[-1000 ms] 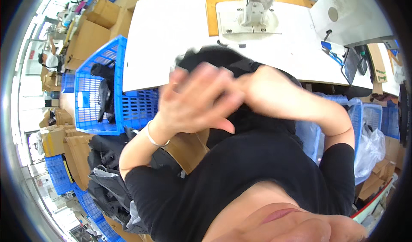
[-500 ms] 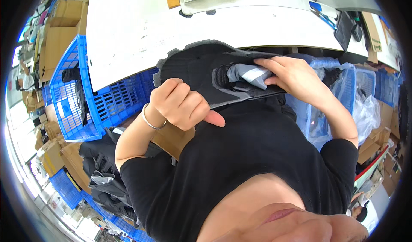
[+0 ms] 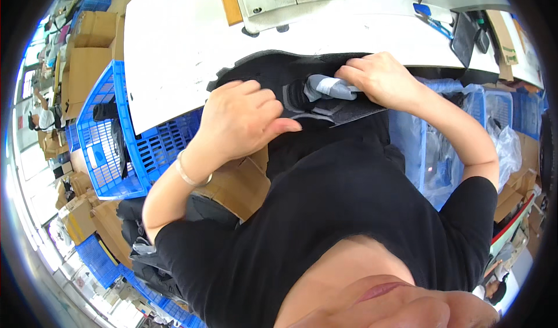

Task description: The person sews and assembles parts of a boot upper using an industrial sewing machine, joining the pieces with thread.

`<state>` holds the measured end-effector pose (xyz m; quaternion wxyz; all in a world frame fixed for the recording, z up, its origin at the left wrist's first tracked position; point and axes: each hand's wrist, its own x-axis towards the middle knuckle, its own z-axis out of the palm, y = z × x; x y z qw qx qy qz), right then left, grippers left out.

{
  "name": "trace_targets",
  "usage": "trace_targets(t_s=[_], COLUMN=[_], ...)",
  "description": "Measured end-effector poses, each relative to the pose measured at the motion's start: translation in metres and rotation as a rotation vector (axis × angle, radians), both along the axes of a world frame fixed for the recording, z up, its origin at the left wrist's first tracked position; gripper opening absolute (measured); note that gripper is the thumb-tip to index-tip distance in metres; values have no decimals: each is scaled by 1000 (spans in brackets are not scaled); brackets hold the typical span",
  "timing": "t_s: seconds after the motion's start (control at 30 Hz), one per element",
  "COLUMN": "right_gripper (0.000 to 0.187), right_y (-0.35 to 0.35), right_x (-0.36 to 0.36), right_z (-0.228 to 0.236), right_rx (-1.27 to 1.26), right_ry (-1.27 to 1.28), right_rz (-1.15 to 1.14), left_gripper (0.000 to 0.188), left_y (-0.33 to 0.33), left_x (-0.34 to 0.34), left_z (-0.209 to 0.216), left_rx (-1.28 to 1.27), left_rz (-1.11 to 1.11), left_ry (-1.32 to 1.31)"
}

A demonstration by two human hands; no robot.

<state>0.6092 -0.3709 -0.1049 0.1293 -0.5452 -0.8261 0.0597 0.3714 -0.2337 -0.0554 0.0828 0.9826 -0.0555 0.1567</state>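
A black fabric panel (image 3: 253, 69) with a notched far edge lies partly on the white table (image 3: 174, 54) and hangs toward my lap. On it sits a bunched grey strip (image 3: 331, 88) with a pale band, beside a black webbing piece (image 3: 295, 95). My left hand (image 3: 241, 118) closes on the panel's left part, thumb pointing right; the fingertips are partly hidden. My right hand (image 3: 378, 81) has its fingers curled over the panel's right edge, at the end of the grey strip.
A pale machine base (image 3: 290, 8) stands at the table's back. Blue scissors (image 3: 433, 22) lie at the right. Blue crates (image 3: 110, 136) stand at left, and a blue crate with clear plastic (image 3: 442, 130) at right. Cardboard boxes (image 3: 90, 75) are stacked at far left.
The panel has moved up onto the table and lies flatter. My left hand has risen with it, and my right hand has shifted up and left, its fingers now more curled.
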Motion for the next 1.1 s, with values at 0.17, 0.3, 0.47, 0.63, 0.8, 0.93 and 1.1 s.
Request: trace_targets(t_s=[0.17,0.3,0.47,0.63,0.8,0.93,1.1], right_gripper=[22,20,22,33,28,22,17], right_y=[9,24,17,-50,-80,-79,-65], right_x=[-11,-11,6,20,16,32,40], right_z=[6,8,20,14,-17,-19,6], right_rx=[-11,-145,-385,27,217,277,224], right_ry=[69,157,325,484,190,266,316], right_rz=[-72,-154,-240,-175,-211,-290,-205], left_gripper=[11,12,4,8,6,8,18], left_y=[-2,-14,-25,-24,-9,19,10], left_x=[16,65,80,78,91,86,72], left_z=[13,-8,-45,-58,-27,18,28], left_rx=[-262,45,217,349,-126,-452,-297], left_rz=[35,-334,-469,-271,-288,-238,-190], left_ry=[564,366,-125,106,243,448,599])
